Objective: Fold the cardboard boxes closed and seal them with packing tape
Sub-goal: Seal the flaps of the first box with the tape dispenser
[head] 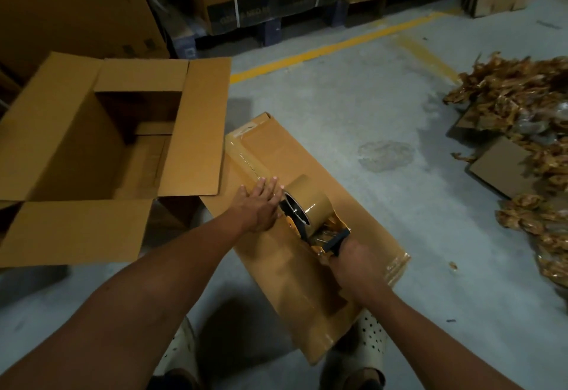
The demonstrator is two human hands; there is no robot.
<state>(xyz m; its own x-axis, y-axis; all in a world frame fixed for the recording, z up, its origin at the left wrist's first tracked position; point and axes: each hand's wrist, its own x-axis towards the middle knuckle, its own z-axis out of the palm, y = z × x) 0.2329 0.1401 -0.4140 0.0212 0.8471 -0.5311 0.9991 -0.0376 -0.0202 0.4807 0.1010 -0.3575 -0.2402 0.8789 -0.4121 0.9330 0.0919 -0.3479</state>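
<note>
One box (295,150) lies folded shut on the floor at your feet, its seam seemingly taped about halfway. Your left grip (261,205) presses it flat, fingers spread; your right grip (350,259) wraps the dispenser (307,210) handle. The second box (196,125) beside it stands open, untaped.
</note>
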